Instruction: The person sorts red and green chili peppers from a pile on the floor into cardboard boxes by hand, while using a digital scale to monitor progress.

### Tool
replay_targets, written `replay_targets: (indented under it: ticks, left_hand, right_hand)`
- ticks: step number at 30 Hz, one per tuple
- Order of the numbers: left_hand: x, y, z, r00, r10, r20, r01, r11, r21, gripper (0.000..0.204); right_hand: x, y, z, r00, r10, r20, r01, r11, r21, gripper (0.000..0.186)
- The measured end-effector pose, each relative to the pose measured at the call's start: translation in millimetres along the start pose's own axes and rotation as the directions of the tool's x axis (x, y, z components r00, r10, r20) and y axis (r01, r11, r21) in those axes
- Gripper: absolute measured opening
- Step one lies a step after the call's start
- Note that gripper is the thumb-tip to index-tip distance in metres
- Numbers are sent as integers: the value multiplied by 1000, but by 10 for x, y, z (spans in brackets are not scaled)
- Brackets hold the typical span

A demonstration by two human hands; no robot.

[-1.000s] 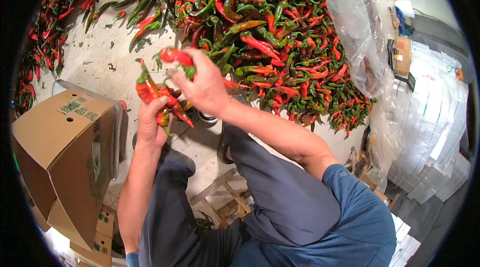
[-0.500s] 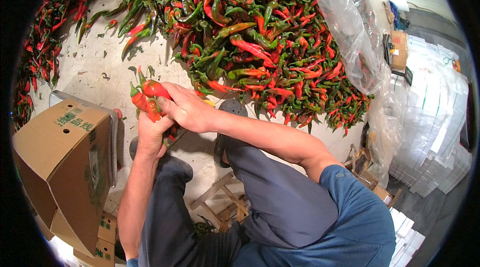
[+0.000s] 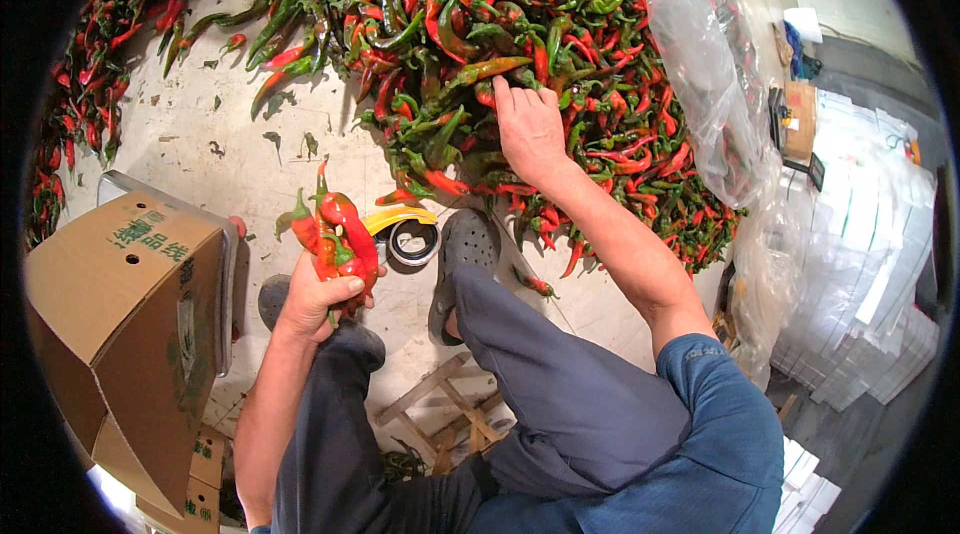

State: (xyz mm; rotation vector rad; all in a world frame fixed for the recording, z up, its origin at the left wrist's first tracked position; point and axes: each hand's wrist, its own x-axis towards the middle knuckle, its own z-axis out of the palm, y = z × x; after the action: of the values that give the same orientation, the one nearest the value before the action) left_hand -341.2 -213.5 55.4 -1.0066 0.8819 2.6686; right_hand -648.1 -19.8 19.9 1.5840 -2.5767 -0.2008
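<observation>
My left hand [image 3: 325, 299] grips a bunch of red chilli peppers [image 3: 350, 234], some with green stems and tips, held upright above my left leg. My right hand [image 3: 530, 129] reaches onto the big pile of red and green chillies [image 3: 600, 54], fingers apart and slightly bent, their tips touching peppers; I see nothing held in it. A roll of tape in a yellow dispenser [image 3: 400, 224] lies on the pale floor [image 3: 220, 134] between my left hand and my grey clog [image 3: 470, 244].
An open cardboard box [image 3: 120, 294] stands left, with a metal-edged object [image 3: 220, 324] behind it. Crumpled clear plastic [image 3: 690, 44] borders the pile at right. Stacked white packages [image 3: 850, 234] fill the far right, near a small brown box [image 3: 798, 124]. A wooden frame [image 3: 420, 394] lies below my legs.
My right hand has left the peppers in my left hand and moved up and right onto the pile. My left hand still holds the bunch, now lower, and the tape has come into view.
</observation>
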Motion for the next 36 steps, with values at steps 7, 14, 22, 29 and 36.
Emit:
replay_targets:
  ticks: [7,14,22,29,36]
  left_hand:
    - [27,-123,-93,998,-55,26,55,998,9,70]
    - [7,-132,-68,997,-83,4,82,996,28,71]
    - [-3,-108,15,994,-85,-62,86,996,7,68]
    - [31,-150,-6,992,-112,-50,113,993,17,68]
    - [29,-169,-58,996,-78,-42,79,997,23,61]
  right_hand:
    - [-166,-113,-173,948,86,308,-166,955,246,21]
    - [133,209,-670,990,-42,133,-4,943,333,15]
    - [556,77,-66,931,-301,-206,331,935,128,8]
    - [46,-72,-358,991,-3,-134,69,869,489,30]
    - [-506,215,-380,884,467,13,-360,664,656,28]
